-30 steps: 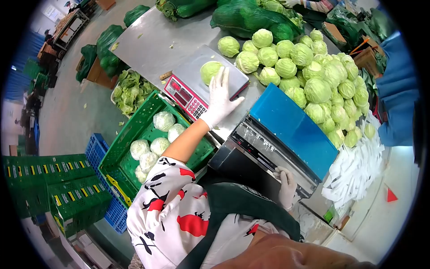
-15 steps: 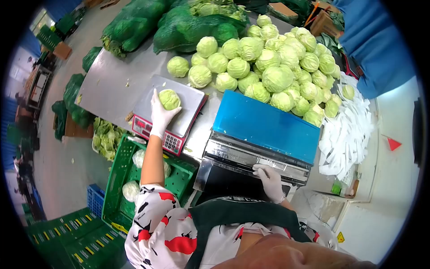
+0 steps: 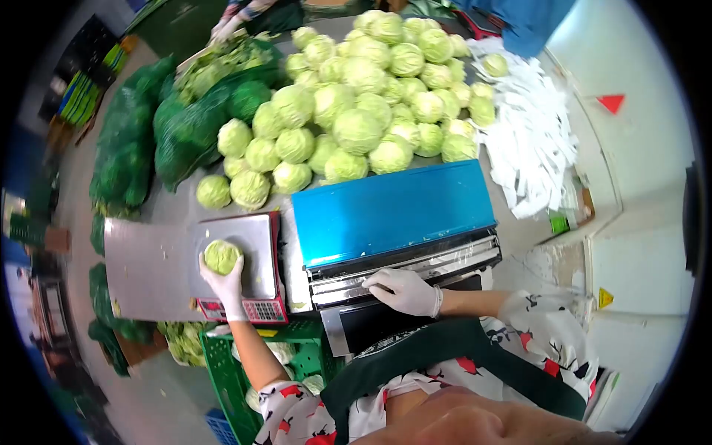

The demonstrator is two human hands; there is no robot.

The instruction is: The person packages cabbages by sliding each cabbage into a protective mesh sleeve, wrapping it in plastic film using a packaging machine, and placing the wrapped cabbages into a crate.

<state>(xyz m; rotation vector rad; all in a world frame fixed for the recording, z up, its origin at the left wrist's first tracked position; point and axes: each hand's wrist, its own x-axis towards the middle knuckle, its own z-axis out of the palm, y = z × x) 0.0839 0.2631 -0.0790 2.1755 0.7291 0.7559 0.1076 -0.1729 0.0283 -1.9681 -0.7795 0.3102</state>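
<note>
My left hand (image 3: pixel 225 284), in a white glove, is wrapped round the near side of a pale green cabbage (image 3: pixel 222 257) over the metal plate of a red scale (image 3: pixel 256 232). My right hand (image 3: pixel 404 291), also gloved, has its fingers bent together at the metal front edge of the blue wrapping machine (image 3: pixel 393 211); whether it pinches film there is too small to tell. Behind the machine and the scale lies a large heap of cabbages (image 3: pixel 357 132).
Wrapped cabbages sit in a green crate (image 3: pixel 222 371) below the scale. Green net sacks (image 3: pixel 194 133) lie at the back left. White strips (image 3: pixel 523 141) are piled at the right. Another person's gloved hand (image 3: pixel 226 28) shows at the top, by leafy cabbage.
The view has swung round to the right. My left hand has gone from reaching over the cabbage to holding its near side. My right hand has moved along the machine's front edge.
</note>
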